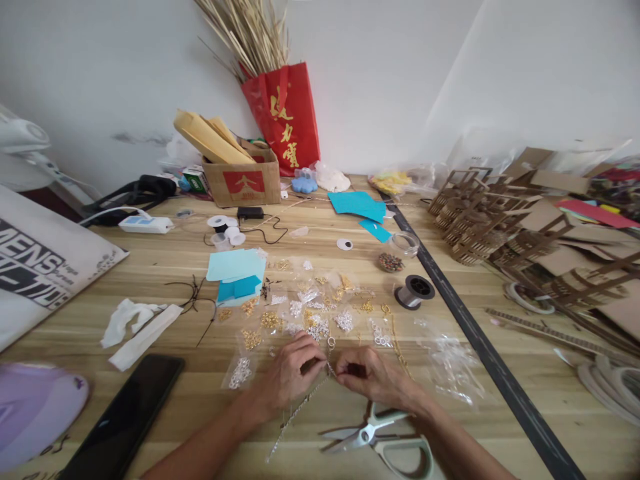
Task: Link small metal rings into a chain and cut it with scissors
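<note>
My left hand (296, 368) is closed in a pinch at one end of a thin silver chain (303, 404). Close beside it, my right hand (374, 377) pinches the same spot from the other side, its fingertips near the chain. The chain trails down and to the left across the wooden table. A small silver ring (331, 343) shows just above the fingertips. Scissors (367, 435) with pale green handles lie partly spread below my right hand. Beyond the hands are small bags of silver findings (318, 328) and gold findings (271, 320).
A black phone (127, 413) lies at the lower left. A wire spool (415, 292), a glass jar (403, 244) and blue cards (239, 267) stand or lie farther back. Clear plastic bags (453, 367) are to the right, and a gold chain (399, 347) lies by my right hand.
</note>
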The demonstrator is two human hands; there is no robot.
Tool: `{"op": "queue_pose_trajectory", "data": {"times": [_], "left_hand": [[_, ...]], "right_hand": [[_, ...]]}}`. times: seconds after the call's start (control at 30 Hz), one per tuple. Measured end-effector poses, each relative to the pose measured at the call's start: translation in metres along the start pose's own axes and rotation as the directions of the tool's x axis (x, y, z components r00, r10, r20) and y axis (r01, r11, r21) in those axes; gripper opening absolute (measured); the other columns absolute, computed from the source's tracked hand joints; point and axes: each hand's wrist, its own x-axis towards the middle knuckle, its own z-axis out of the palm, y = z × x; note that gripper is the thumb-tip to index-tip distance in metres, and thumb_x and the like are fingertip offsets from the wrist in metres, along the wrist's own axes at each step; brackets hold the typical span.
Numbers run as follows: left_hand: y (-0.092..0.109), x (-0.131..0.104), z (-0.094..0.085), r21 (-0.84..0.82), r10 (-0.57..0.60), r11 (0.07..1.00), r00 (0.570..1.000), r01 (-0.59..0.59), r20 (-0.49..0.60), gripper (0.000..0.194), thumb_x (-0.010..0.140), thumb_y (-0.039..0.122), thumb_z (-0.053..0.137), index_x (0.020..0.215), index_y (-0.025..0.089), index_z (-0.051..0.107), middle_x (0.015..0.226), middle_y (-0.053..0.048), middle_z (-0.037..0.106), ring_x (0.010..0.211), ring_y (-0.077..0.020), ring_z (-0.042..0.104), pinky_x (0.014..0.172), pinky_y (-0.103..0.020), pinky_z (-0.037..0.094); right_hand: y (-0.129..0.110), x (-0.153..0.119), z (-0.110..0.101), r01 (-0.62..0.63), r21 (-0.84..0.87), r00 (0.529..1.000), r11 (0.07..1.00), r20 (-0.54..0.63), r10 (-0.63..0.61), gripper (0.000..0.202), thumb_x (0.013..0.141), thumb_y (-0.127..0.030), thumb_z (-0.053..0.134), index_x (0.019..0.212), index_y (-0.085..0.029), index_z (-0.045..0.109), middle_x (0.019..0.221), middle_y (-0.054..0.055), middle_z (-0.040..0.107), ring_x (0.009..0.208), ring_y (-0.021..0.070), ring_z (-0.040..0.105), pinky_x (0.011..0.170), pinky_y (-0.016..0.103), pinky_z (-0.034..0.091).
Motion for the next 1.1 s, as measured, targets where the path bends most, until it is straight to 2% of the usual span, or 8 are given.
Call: {"op": "queue_pose_trajectory", "data": {"times": [0.53, 0.73, 0.9, 1.1], "left_hand": [[0.002, -0.001, 0.002, 0.129, 0.024, 0.991, 0.996, -0.035, 0.087, 0.017, 0.091, 0.014, 0.049, 0.081, 0.016, 0.063, 0.078, -0.004, 0.058, 0.081, -0.0174, 0.051, 0.074, -0.031, 0.045], [0.010, 0.005, 0.000, 0.109, 0.011, 0.994, 0.991, -0.026, 0.133, 0.016, 0.091, 0.013, 0.048, 0.085, 0.016, 0.062, 0.083, -0.005, 0.059, 0.085, -0.0180, 0.050, 0.077, -0.032, 0.046], [0.011, 0.008, 0.000, 0.074, 0.000, 0.997, 0.997, -0.007, 0.083, 0.016, 0.089, 0.010, 0.050, 0.081, 0.016, 0.062, 0.077, -0.005, 0.058, 0.080, -0.0182, 0.051, 0.073, -0.032, 0.047], [0.008, 0.006, 0.003, -0.003, 0.055, 0.999, 0.998, -0.054, 0.023, 0.016, 0.085, 0.006, 0.051, 0.079, 0.017, 0.060, 0.072, -0.004, 0.058, 0.077, -0.0181, 0.054, 0.074, -0.032, 0.048]], "right_hand": [[0.002, -0.001, -0.001, -0.028, -0.115, 0.999, 0.993, -0.041, 0.023, 0.010, 0.083, -0.021, 0.055, 0.074, -0.017, 0.059, 0.064, -0.003, 0.056, 0.055, 0.0095, 0.047, 0.051, 0.018, 0.034], [0.004, 0.000, -0.003, -0.016, -0.186, 0.999, 0.982, -0.043, 0.008, 0.011, 0.083, -0.021, 0.055, 0.074, -0.018, 0.060, 0.062, -0.002, 0.056, 0.054, 0.0100, 0.047, 0.052, 0.020, 0.033], [0.004, -0.001, -0.005, -0.013, -0.245, 0.999, 0.970, -0.048, 0.001, 0.009, 0.082, -0.019, 0.056, 0.075, -0.018, 0.062, 0.064, -0.002, 0.059, 0.055, 0.0106, 0.049, 0.053, 0.021, 0.032], [0.001, -0.002, -0.011, -0.002, -0.262, 1.000, 0.965, -0.002, 0.002, 0.007, 0.083, -0.022, 0.060, 0.079, -0.020, 0.066, 0.068, -0.001, 0.064, 0.062, 0.0124, 0.056, 0.057, 0.021, 0.035]]}}
